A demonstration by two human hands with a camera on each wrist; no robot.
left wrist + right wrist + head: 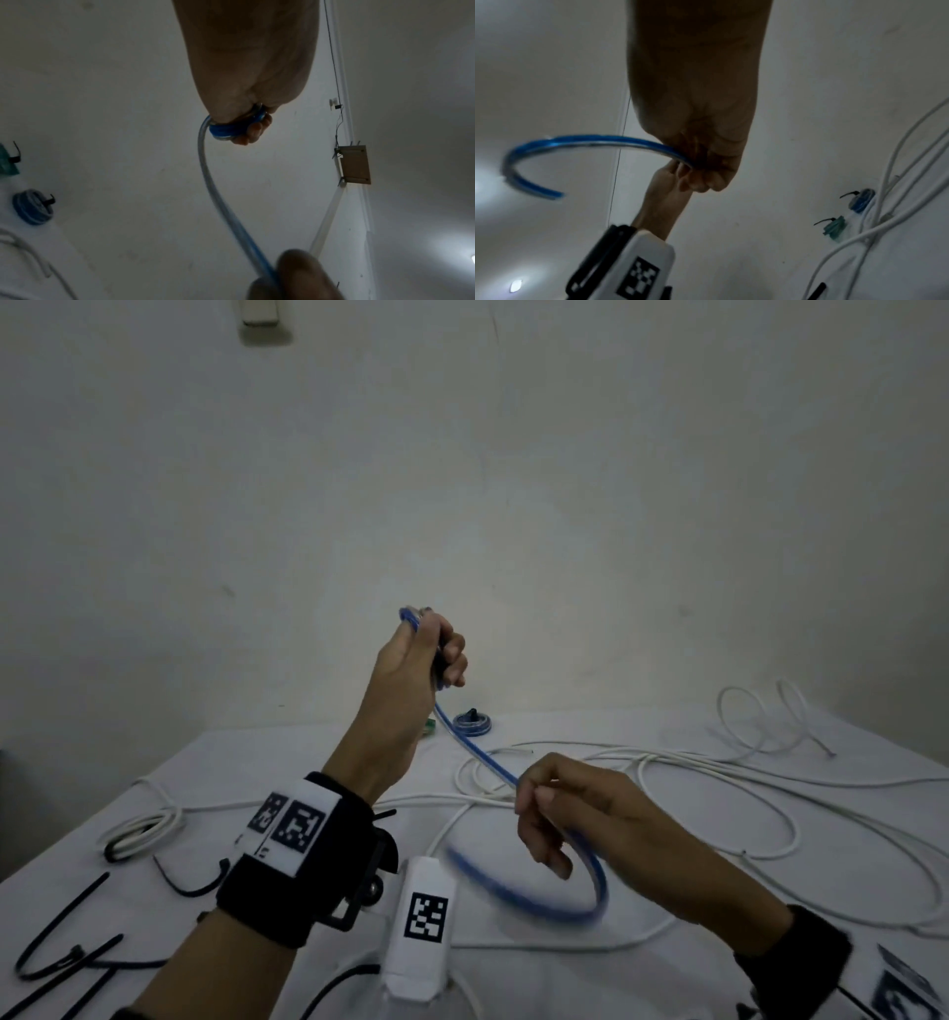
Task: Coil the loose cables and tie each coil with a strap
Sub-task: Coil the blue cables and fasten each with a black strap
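Note:
My left hand (426,654) is raised above the table and grips a small coil of blue cable (231,127) in its curled fingers. From that coil the blue cable (477,752) runs down to my right hand (560,809), which pinches it lower and nearer to me. Beyond the right hand the free end (559,142) curls round in an open hook. Black straps (67,958) lie on the white table (287,762) at the near left. A long loose white cable (719,773) sprawls over the right half.
A tied blue coil (472,724) and a tied green coil (429,726) lie at the table's far edge by the wall. A small bundle of white cable (138,832) lies at the left. A white wall stands right behind the table.

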